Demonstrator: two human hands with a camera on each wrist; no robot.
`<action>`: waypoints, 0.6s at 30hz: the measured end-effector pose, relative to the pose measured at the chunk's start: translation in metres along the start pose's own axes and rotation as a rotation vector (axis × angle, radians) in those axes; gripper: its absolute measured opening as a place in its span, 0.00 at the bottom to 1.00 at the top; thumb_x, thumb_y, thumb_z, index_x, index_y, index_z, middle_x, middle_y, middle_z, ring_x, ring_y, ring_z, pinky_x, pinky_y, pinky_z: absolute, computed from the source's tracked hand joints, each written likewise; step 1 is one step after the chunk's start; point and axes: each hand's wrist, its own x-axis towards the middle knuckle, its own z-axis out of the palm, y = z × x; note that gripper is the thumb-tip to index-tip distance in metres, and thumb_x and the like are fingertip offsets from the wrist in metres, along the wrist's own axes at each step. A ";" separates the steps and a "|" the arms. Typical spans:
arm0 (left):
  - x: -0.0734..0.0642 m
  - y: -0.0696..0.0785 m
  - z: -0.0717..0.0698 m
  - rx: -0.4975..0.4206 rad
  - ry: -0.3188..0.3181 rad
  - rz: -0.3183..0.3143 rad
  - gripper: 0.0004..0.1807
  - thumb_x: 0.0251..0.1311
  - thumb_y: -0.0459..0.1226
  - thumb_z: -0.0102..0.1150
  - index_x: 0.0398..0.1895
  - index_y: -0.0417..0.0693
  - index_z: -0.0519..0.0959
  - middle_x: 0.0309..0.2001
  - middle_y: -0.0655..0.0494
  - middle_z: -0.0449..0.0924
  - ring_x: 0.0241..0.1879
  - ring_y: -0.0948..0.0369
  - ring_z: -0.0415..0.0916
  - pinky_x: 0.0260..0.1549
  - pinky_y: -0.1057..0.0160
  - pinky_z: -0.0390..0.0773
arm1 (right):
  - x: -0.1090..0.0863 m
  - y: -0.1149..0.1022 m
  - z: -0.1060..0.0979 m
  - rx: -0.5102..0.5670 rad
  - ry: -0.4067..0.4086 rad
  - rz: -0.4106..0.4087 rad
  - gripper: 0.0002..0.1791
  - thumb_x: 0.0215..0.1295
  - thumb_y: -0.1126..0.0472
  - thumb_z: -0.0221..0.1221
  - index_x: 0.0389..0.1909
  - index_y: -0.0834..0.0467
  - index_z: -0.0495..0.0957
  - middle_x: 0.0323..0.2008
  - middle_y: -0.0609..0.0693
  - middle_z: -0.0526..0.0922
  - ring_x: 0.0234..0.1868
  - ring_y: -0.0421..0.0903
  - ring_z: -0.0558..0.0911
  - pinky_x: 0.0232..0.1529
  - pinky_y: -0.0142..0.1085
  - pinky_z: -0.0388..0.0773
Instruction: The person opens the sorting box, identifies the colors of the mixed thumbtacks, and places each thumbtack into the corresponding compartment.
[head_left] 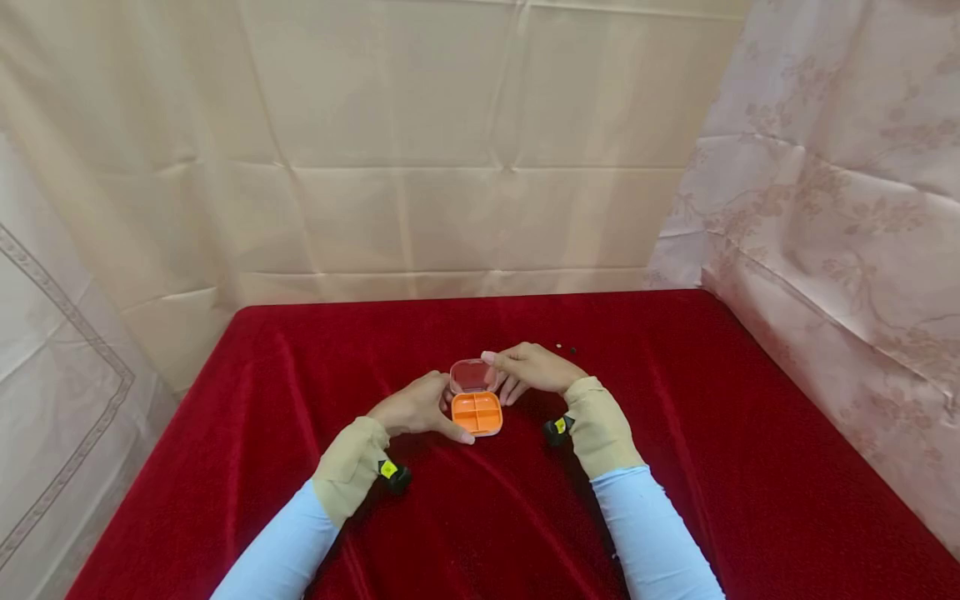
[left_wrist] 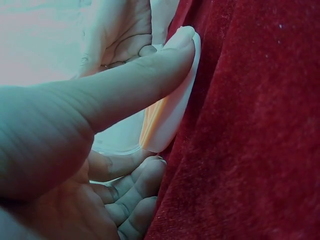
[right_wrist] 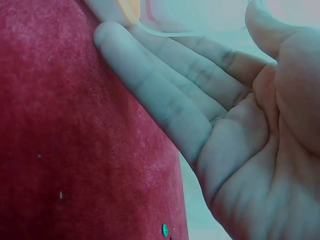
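A small pill box with a white outside and an orange inside split into several compartments lies on the red cloth, its clear lid standing up at the back. The compartments look bare in the head view. My left hand grips the box from the left, thumb on the front side and fingers around the far left corner. From the right, my right hand holds the lid, thumb at its upper edge. Its other fingers stretch behind the lid and along the box's right side.
Red velvet cloth covers the table. Behind the right hand lie a tiny pale piece and a tiny dark green piece. A beige curtain hangs at the back, with a floral curtain on the right.
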 end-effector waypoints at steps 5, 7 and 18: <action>0.001 -0.001 0.000 0.016 0.012 -0.022 0.31 0.40 0.42 0.88 0.46 0.43 0.79 0.38 0.56 0.80 0.37 0.60 0.74 0.42 0.61 0.76 | 0.001 0.000 0.001 0.007 0.014 0.008 0.31 0.80 0.40 0.49 0.42 0.65 0.84 0.36 0.58 0.87 0.34 0.54 0.88 0.39 0.45 0.86; 0.001 -0.001 0.000 0.016 0.014 -0.027 0.32 0.40 0.43 0.88 0.46 0.43 0.79 0.38 0.56 0.79 0.38 0.60 0.74 0.42 0.60 0.76 | 0.001 -0.001 0.001 -0.002 0.015 0.011 0.30 0.80 0.40 0.50 0.42 0.65 0.84 0.36 0.57 0.87 0.35 0.54 0.88 0.39 0.45 0.86; 0.001 -0.004 -0.001 -0.014 0.016 0.017 0.30 0.39 0.42 0.88 0.43 0.43 0.80 0.35 0.56 0.80 0.36 0.61 0.75 0.38 0.62 0.76 | -0.014 -0.002 -0.022 -0.219 0.177 -0.054 0.16 0.75 0.49 0.61 0.47 0.58 0.85 0.40 0.56 0.87 0.38 0.49 0.86 0.41 0.42 0.84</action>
